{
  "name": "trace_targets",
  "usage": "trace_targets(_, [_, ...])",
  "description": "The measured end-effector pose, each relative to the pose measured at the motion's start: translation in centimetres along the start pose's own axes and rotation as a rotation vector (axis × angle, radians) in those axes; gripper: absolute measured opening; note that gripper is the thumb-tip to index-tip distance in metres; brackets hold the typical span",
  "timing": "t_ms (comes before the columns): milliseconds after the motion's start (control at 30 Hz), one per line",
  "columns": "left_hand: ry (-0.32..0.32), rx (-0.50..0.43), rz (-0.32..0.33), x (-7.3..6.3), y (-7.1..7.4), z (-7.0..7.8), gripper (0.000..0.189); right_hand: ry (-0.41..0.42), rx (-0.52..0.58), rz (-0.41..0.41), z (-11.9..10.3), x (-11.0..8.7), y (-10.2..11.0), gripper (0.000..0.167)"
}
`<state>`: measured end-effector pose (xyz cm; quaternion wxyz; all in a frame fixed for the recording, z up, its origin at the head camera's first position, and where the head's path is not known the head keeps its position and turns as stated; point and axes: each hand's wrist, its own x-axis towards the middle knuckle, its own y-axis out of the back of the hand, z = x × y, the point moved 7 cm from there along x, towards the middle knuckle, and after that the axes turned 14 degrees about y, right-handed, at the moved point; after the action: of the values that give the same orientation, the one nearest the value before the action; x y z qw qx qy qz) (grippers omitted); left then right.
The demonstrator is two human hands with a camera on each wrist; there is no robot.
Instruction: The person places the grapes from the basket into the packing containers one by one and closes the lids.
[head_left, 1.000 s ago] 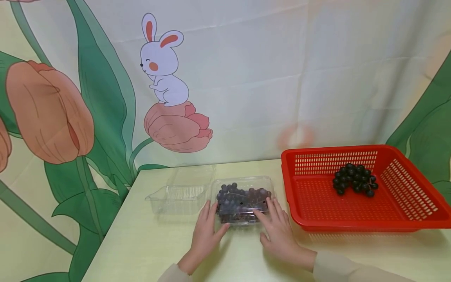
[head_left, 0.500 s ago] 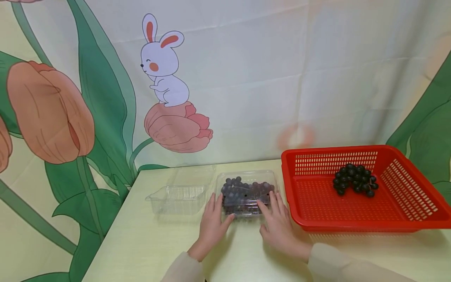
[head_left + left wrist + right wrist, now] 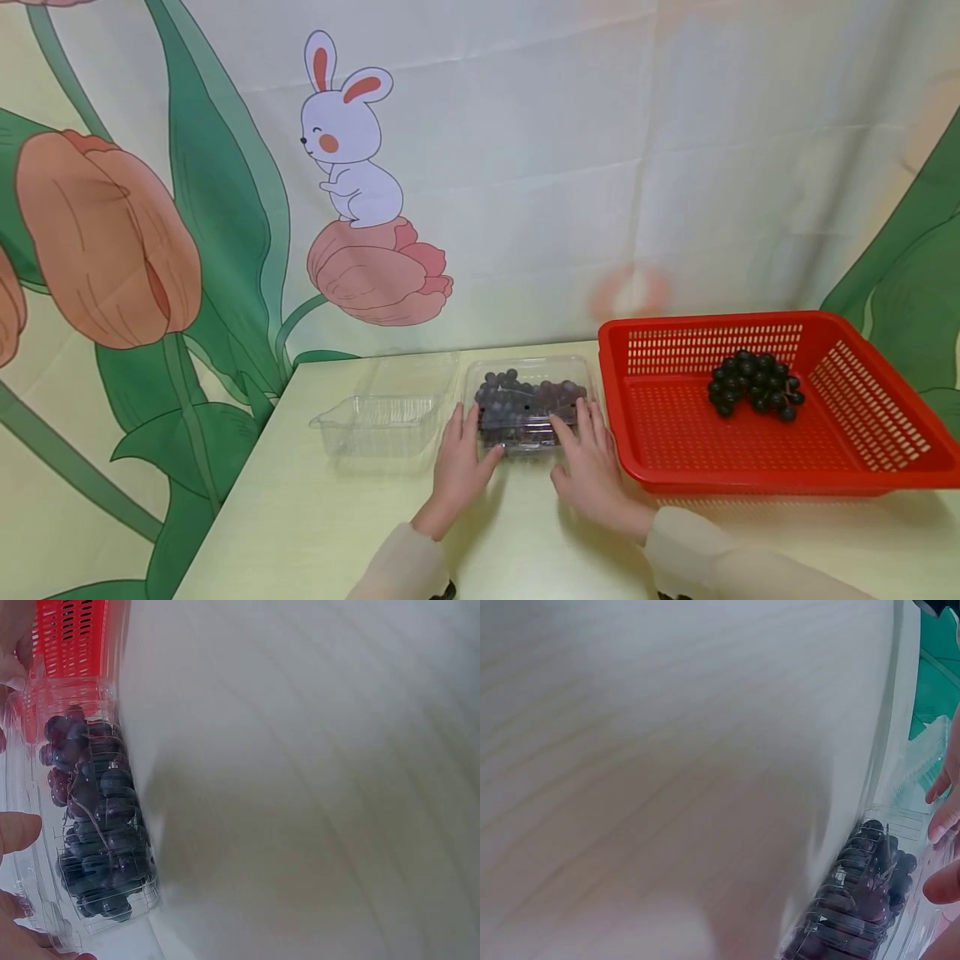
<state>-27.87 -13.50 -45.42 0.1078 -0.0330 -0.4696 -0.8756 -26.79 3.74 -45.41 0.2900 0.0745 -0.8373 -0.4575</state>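
Observation:
A lidded transparent plastic box (image 3: 528,444) of dark grapes (image 3: 502,400) stands on the table in the head view. My left hand (image 3: 456,471) lies along its left front corner, thumb toward the front wall and fingers extended along the side. Over the right front corner spreads my right hand (image 3: 596,479), its fingers extended onto the lid. In the left wrist view, grapes (image 3: 105,817) press against the ribbed wall, and a thumb (image 3: 19,831) shows beside the lid. The right wrist view has the box (image 3: 904,817) at lower right, partly cut off.
Left of the grape box stands a second transparent box (image 3: 378,429), its lid (image 3: 405,372) folded back. A red plastic basket (image 3: 750,481) stands close on the right, with a bunch of dark grapes (image 3: 753,383) inside. A printed cloth (image 3: 540,208) hangs behind the table.
Both hands have moved away from me with the grape box, which has slid back and slightly right, nearer the basket. The second box and the basket stay where they were.

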Motion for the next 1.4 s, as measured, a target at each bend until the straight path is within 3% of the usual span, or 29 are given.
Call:
trace_targets(200, [0.003,-0.003,-0.003,0.2,-0.2,0.1,0.07,-0.036,0.027,0.0,0.4,0.4,-0.1,0.062])
trace_targets(500, [0.0,0.029,-0.081,0.0,0.3,0.6,0.072,-0.065,0.067,-0.012,0.5,0.5,-0.1,0.062])
trace_targets(600, [-0.04,0.058,-0.048,-0.4,1.4,1.4,0.071,-0.064,0.078,-0.015,0.5,0.5,-0.2,0.063])
trace_targets(800, [-0.146,0.106,0.114,-0.6,4.9,2.2,0.064,-0.065,0.103,-0.019,0.6,0.4,-0.1,0.065])
trace_targets(900, [-0.167,0.123,0.194,-0.4,6.4,1.5,0.062,-0.059,0.107,-0.023,0.5,0.3,0.0,0.066])
trace_targets(1033, [-0.125,0.153,0.232,0.2,7.4,-0.4,0.062,-0.031,0.119,-0.029,0.0,0.2,0.2,0.066])
trace_targets(1200, [-0.046,0.189,0.198,0.5,7.4,-2.6,0.062,0.013,0.171,-0.041,-0.8,0.0,0.6,0.066])
trace_targets(1400, [0.013,0.223,0.13,0.2,6.7,-4.2,0.062,0.03,0.235,-0.086,-1.4,-0.1,1.1,0.066])
